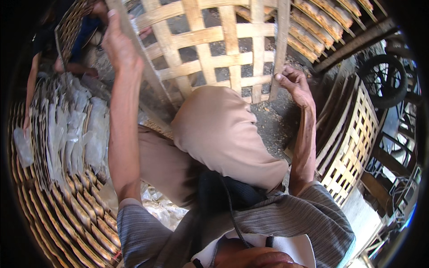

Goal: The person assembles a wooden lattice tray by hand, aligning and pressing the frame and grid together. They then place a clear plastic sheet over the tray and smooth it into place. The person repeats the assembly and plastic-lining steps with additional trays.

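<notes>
A woven bamboo panel (230,33) with a wooden frame strip along each side stands tilted in front of my raised knee. My left hand (123,49) is closed around its left side strip near the top, thumb pointing up and the other fingers partly hidden. Lower down on the opposite strip, my right hand (295,85) pinches the edge between thumb and curled fingers. The panel's lower end is close to my knee, which hides part of it. Through the open weave the dark ground shows.
Stacked racks (76,210) and hanging clear plastic sheets (67,129) fill the left side. A co-worker's arm (32,89) is there, near another woven panel (71,27). More loaded racks (313,27) lie far right. Woven panels (353,143) lean at right, near a wheel (384,80).
</notes>
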`<state>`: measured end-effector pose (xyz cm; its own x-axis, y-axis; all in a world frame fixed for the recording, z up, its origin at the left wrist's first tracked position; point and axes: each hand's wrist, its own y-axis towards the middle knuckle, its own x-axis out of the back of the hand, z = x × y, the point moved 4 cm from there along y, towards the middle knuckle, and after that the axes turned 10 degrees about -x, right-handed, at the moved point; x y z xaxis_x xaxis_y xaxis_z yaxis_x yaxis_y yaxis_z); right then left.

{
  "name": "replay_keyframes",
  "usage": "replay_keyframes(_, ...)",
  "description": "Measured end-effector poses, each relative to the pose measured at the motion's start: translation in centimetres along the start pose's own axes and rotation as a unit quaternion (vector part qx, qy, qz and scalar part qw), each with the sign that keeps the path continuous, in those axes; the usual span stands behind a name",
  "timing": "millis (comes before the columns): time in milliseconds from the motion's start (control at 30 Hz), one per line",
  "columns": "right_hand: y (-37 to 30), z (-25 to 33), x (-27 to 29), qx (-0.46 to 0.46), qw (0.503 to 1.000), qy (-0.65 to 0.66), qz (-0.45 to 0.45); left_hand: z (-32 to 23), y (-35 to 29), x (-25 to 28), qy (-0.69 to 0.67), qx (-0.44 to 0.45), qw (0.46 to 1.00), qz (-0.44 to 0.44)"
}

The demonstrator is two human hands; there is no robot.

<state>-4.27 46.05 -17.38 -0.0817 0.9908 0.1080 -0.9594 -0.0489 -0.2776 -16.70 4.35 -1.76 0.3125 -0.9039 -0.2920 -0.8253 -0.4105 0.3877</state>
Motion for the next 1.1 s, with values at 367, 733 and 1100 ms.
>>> replay_keyframes(367,-1.2,-2.8,-0.3,-0.033,0.999,0.034,-0.008,-0.8,0.7,0.5,-0.002,0.010,1.000,-0.029)
replay_keyframes(733,-1.0,-4.6,0.3,-0.040,0.995,0.059,-0.076,-0.9,0.9,0.7,-0.008,0.025,0.998,-0.051)
replay_keyframes(1100,1.7,5.5,0.5,0.157,0.935,-0.058,-0.313,-1.2,-0.8,-1.6,-0.071,0.037,0.995,0.061)
